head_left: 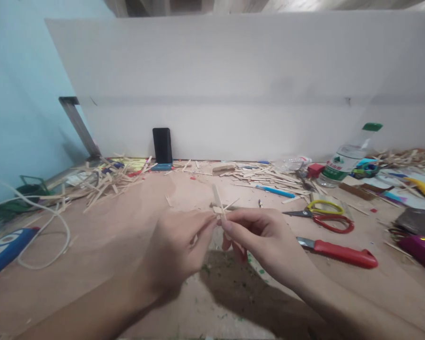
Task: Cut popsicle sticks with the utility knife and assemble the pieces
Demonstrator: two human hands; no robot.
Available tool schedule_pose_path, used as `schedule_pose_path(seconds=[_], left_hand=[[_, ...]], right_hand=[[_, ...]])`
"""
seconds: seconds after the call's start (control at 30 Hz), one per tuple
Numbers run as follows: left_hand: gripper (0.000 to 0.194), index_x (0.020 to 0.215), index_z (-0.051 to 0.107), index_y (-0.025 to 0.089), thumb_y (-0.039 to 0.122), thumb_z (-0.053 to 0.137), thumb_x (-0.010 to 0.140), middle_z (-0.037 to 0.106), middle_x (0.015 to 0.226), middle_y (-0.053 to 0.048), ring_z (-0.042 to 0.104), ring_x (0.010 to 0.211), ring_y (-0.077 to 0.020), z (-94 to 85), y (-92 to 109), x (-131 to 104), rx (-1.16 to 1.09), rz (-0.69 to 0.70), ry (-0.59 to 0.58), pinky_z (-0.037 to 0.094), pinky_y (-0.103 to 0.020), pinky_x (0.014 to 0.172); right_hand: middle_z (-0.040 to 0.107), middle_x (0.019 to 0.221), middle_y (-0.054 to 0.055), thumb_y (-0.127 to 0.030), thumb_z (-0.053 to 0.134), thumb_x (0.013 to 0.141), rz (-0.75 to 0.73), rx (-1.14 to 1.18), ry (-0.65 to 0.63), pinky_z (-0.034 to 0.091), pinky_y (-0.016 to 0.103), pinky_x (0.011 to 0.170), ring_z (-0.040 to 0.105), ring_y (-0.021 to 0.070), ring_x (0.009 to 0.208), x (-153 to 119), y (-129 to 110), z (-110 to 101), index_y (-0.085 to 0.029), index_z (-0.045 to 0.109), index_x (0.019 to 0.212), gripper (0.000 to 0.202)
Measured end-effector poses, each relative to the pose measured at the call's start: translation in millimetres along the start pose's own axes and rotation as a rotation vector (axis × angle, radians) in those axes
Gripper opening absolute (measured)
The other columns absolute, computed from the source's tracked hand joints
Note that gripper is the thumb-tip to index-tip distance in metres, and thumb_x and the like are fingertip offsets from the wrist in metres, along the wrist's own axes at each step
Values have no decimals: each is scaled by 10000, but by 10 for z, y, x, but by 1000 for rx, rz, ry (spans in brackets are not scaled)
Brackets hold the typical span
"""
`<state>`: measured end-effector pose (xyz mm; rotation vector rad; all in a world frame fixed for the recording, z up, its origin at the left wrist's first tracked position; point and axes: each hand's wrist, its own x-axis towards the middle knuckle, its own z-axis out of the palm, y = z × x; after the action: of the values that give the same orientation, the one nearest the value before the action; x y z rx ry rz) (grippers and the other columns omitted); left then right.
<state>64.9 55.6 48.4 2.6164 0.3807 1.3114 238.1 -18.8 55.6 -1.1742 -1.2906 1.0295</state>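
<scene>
Between my two hands is a small piece made of thin wooden sticks (218, 198), some crossing one another at its top. My left hand (180, 241) pinches it from the left, thumb and forefinger closed at its lower end. From the right, my right hand (257, 231) grips the same piece between thumb and fingers. The fingertips hide its lower part. To the right of my right hand lie scissors (326, 215) with one yellow and one red handle loop. Nearer to me is a red-handled knife (343, 252), its blade end partly behind my right hand.
Loose wooden sticks (265, 178) lie heaped at the back, with another pile (108, 182) at the left. A black phone (162, 145) stands against the white board. A blue pen (275, 191), a tilted clear bottle (342, 163) and a white cable (65, 222) are also about.
</scene>
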Motion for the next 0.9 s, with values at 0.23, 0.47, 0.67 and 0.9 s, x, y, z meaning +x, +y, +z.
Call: schedule_pose_path(seconds=[0.23, 0.47, 0.67, 0.9], left_hand=[[220, 812, 707, 143, 110, 585, 992, 660, 665, -18, 581, 593, -140, -3, 10, -6, 142, 96, -18, 415, -298, 596], [198, 858, 733, 106, 96, 577, 981, 684, 677, -44, 586, 585, -158, 2, 3, -28, 165, 115, -15, 409, -317, 580], [193, 880, 741, 104, 90, 572, 975, 674, 659, -40, 572, 567, -161, 4, -1, -19, 172, 122, -10, 398, -323, 568], [254, 740, 665, 136, 96, 577, 975, 695, 688, -54, 615, 601, -160, -17, -4, -34, 148, 88, -19, 415, -320, 597]], right_hand=[[539, 510, -10, -470, 549, 972, -75, -183, 47, 385, 263, 516, 496, 120, 498, -12, 37, -16, -206, 560, 565, 485], [518, 499, -5, -425, 533, 887, -26, -148, 20, 392, 297, 531, 491, 142, 502, 33, 39, -15, -225, 535, 537, 403], [527, 496, -11, -318, 535, 777, 0, -105, 26, 371, 279, 493, 473, 133, 484, 23, 48, -10, -218, 578, 534, 266], [533, 496, -21, -374, 602, 837, 0, -72, 26, 399, 255, 497, 491, 121, 486, 12, 31, -3, -199, 616, 587, 305]])
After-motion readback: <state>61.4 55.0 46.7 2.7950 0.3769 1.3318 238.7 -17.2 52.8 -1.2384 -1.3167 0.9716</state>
